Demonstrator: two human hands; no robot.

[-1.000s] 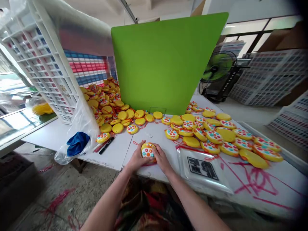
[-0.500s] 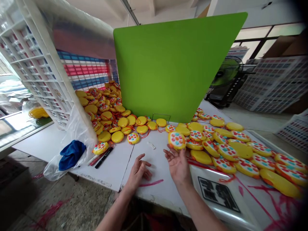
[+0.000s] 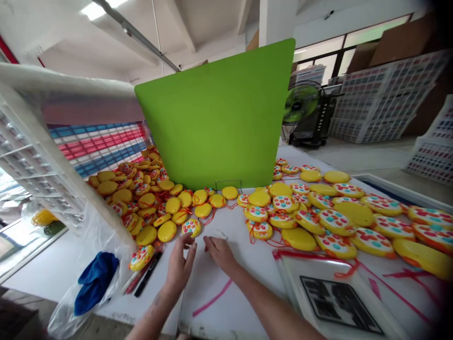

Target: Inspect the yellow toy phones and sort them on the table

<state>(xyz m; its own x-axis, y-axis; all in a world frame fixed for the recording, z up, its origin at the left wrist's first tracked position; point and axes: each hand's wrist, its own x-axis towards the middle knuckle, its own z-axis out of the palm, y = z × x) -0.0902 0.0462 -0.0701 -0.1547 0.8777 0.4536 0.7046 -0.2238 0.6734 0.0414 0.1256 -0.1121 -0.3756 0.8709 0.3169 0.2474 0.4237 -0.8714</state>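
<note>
My left hand [image 3: 180, 264] reaches forward over the white table, thumb and fingers apart. Its fingertips are at the near edge of a yellow oval toy with a white face and coloured dots [image 3: 191, 227]; whether they touch it I cannot tell. Close on the right, my right hand [image 3: 221, 255] points left with loosely bent fingers, and nothing shows in it. Just beyond that hand lies a small white piece [image 3: 218, 234], partly hidden. Yellow toys with orange cords form a heap [image 3: 146, 200] on the left. More of them [image 3: 336, 222] are spread out on the right.
A green panel [image 3: 219, 127] stands at the back. At left are a white plastic crate [image 3: 31, 156], a blue cloth [image 3: 95, 283] and a black marker [image 3: 148, 274]. A clear plastic case [image 3: 293, 283] and pink strips [image 3: 212, 298] lie near the front.
My right hand has let go of a dotted toy at the right-hand group and moved left beside my left hand. My left hand has come up to a toy by the heap. The camera view has shifted.
</note>
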